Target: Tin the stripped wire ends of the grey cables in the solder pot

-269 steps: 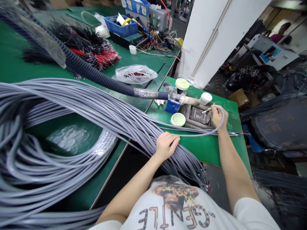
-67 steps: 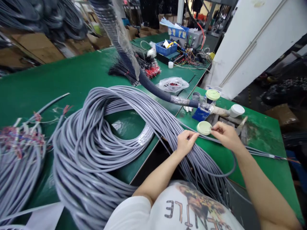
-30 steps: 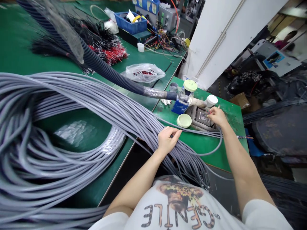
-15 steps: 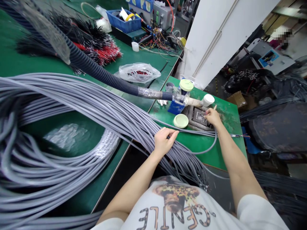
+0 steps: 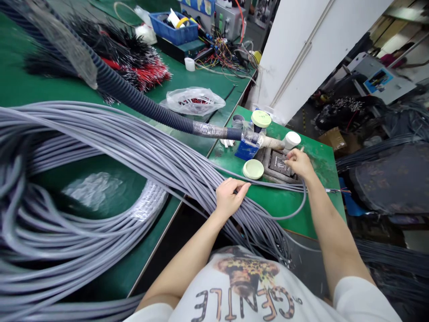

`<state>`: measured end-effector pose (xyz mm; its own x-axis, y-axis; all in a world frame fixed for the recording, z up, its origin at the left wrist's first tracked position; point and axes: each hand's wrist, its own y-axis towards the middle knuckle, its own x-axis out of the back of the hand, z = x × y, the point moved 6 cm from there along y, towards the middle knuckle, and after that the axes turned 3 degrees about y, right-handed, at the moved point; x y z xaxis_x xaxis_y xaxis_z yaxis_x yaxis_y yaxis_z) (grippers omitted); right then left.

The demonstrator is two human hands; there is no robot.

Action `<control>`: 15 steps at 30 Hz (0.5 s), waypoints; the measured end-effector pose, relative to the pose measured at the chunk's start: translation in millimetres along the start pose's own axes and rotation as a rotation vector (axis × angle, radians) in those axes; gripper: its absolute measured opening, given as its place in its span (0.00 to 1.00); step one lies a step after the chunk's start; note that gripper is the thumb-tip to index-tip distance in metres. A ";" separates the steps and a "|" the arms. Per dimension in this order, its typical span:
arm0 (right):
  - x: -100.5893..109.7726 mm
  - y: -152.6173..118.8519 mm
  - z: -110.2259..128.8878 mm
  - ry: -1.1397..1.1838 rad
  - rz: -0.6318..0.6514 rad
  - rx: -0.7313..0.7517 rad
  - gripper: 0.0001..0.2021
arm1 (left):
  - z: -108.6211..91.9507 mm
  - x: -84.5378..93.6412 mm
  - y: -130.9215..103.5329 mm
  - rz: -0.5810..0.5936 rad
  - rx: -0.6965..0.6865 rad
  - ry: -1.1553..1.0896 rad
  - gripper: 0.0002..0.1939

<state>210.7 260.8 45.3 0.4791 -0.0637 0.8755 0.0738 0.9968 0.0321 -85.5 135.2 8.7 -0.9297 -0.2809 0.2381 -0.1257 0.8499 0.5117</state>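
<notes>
My right hand (image 5: 300, 163) is closed in a pinch on the end of a grey cable (image 5: 304, 197). Thin wire ends show at its fingertips, over the dark square basin of a solder pot (image 5: 277, 163). Whether they touch the surface I cannot tell. From this hand the cable loops down and back toward a thick bundle of grey cables (image 5: 187, 163). My left hand (image 5: 231, 195) lies on that bundle with its fingers curled round some of the cables. Several grey cables run past the pot's near side, their coloured wire ends (image 5: 342, 191) at the right.
A ribbed hose (image 5: 144, 105) crosses above the bundle and ends by the pot. Around the pot stand a pale green dish (image 5: 253, 169), a lidded tub (image 5: 261, 120), a white cup (image 5: 292, 140) and a blue box (image 5: 247, 149). A plastic bag (image 5: 194, 101) lies on the left table.
My right hand has shifted slightly to the right, and the cable loop has swung right with it. My left hand stays in place on the bundle.
</notes>
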 end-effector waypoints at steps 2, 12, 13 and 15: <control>-4.0 -9.9 27.7 0.103 0.045 0.099 0.08 | 0.2 -0.6 0.0 0.001 0.000 0.003 0.09; -63.6 -25.2 110.4 -0.035 0.175 0.269 0.06 | 0.3 0.6 -0.7 0.009 -0.008 0.018 0.10; -67.9 -24.9 111.7 -0.067 0.181 0.271 0.06 | 0.4 0.9 -0.5 0.008 -0.008 0.019 0.10; -74.0 -24.4 113.5 -0.115 0.183 0.274 0.06 | 0.4 1.6 -0.2 0.007 -0.011 0.019 0.10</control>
<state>74.2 246.8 34.5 0.3600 0.1081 0.9267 -0.2495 0.9682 -0.0160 -87.1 134.7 8.7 -0.9237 -0.2833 0.2578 -0.1151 0.8473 0.5185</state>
